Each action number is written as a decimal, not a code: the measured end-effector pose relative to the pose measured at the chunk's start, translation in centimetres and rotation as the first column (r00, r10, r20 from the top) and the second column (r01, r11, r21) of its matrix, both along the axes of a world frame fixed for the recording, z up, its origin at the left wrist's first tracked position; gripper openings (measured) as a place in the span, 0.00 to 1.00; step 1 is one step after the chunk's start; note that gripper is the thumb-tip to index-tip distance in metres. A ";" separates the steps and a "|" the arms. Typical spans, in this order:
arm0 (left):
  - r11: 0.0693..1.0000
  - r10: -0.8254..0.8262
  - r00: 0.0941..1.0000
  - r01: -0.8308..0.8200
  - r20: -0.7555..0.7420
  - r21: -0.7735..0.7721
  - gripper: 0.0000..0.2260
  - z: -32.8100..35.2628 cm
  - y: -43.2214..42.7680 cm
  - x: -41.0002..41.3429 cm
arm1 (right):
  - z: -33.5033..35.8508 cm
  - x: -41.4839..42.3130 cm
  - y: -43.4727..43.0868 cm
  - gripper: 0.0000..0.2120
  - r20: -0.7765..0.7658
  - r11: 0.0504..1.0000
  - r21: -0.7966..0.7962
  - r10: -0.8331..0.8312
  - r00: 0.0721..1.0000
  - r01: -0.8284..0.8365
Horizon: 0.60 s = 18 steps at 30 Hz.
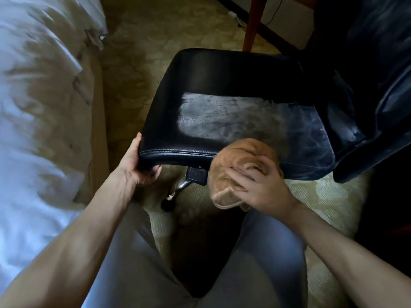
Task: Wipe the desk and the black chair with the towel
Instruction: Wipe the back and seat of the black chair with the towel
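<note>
The black chair (pixel 222 85) stands in front of me, its leather seat showing a pale wiped streak across the middle. My left hand (pixel 139 162) grips the seat's near left corner, thumb on the side and fingers curled under the edge. A bunched tan towel (pixel 235 161) lies on the seat's front edge, partly hanging over it. My right hand (pixel 260 184) presses on the towel with fingers curled over the cloth. The chair's backrest (pixel 378 96) rises dark at the right. Only a red-brown wooden leg (pixel 253 23) of the desk shows at the top.
A bed with white bedding (pixel 33 107) runs along the left, close to the chair. Patterned yellow-green carpet (pixel 129 52) covers the floor. The chair's chrome base and a caster (pixel 171 200) sit under the seat. A cable (pixel 235 17) lies by the far wall. My knees fill the bottom.
</note>
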<state>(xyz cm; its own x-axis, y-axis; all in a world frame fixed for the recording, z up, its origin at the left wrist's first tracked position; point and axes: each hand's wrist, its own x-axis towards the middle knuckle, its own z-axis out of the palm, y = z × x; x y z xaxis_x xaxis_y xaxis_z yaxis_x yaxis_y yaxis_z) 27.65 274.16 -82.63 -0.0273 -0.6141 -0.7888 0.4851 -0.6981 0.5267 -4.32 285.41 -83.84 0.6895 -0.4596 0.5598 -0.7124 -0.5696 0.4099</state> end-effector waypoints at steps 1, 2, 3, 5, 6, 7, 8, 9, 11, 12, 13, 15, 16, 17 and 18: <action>0.999 0.039 0.999 -0.039 -0.024 -0.016 0.27 0.2 0.2 -0.2 | 0.0 -0.7 0.6 0.11 0.003 1.000 0.001 -0.021 1.000 0.021; 0.996 0.081 0.995 -0.084 -0.064 -0.037 0.27 0.4 0.4 -0.6 | 0.1 -1.1 1.0 0.12 0.010 0.999 0.003 -0.043 0.999 0.043; 0.989 0.122 0.986 -0.130 -0.109 -0.066 0.27 0.6 0.8 -1.3 | 0.1 -1.2 1.3 0.13 0.020 0.998 -0.003 -0.056 0.998 0.057; 0.976 0.151 0.974 -0.174 -0.166 -0.132 0.28 0.5 2.4 -3.2 | 0.4 0.0 1.5 0.12 0.047 0.999 -0.014 -0.050 0.998 0.050; 0.978 0.102 0.979 -0.131 -0.174 -0.164 0.28 0.3 3.7 -4.3 | 0.4 1.2 1.4 0.10 0.065 0.999 -0.021 -0.023 0.998 0.024; 0.980 -0.011 0.987 -0.022 -0.161 -0.199 0.30 -0.1 5.0 -5.3 | 0.5 2.8 1.4 0.07 0.085 1.000 -0.027 0.016 0.996 -0.014; 0.968 -0.158 0.977 0.124 -0.145 -0.219 0.33 0.0 6.4 -6.3 | 0.5 4.6 1.3 0.05 0.097 0.998 -0.027 0.058 0.994 -0.056; 0.945 -0.278 0.952 0.246 -0.127 -0.217 0.35 0.4 7.6 -6.9 | 0.4 6.2 1.1 0.04 0.099 0.996 -0.022 0.090 0.991 -0.088; 0.925 -0.323 0.945 0.301 -0.060 -0.233 0.30 1.0 8.3 -6.9 | -0.1 8.2 0.5 0.05 0.062 0.996 0.009 0.084 0.995 -0.084; 0.933 -0.260 0.966 0.248 -0.010 -0.261 0.25 1.1 8.0 -6.5 | -0.5 8.3 0.1 0.09 0.022 0.998 0.026 0.049 0.999 -0.050; 0.937 -0.205 0.978 0.206 0.032 -0.283 0.22 1.4 7.5 -6.2 | -0.9 7.9 -0.3 0.11 -0.022 1.000 0.031 0.006 1.000 -0.005; 0.940 -0.131 0.988 0.148 0.075 -0.306 0.16 1.4 6.8 -5.9 | -1.2 6.3 -0.7 0.12 -0.074 0.999 0.034 -0.036 0.997 0.038; 0.942 -0.100 0.990 0.126 0.098 -0.310 0.14 1.2 6.7 -6.0 | -1.3 5.5 -0.6 0.10 -0.083 0.998 0.036 -0.042 0.996 0.045; 0.944 -0.073 0.990 0.107 0.120 -0.312 0.12 0.8 6.6 -6.1 | -1.2 4.4 -0.3 0.08 -0.081 0.998 0.036 -0.045 0.996 0.048; 0.944 -0.051 0.991 0.088 0.124 -0.316 0.11 0.6 6.6 -6.2 | -1.1 3.2 0.1 0.08 -0.065 0.998 0.041 -0.049 0.997 0.052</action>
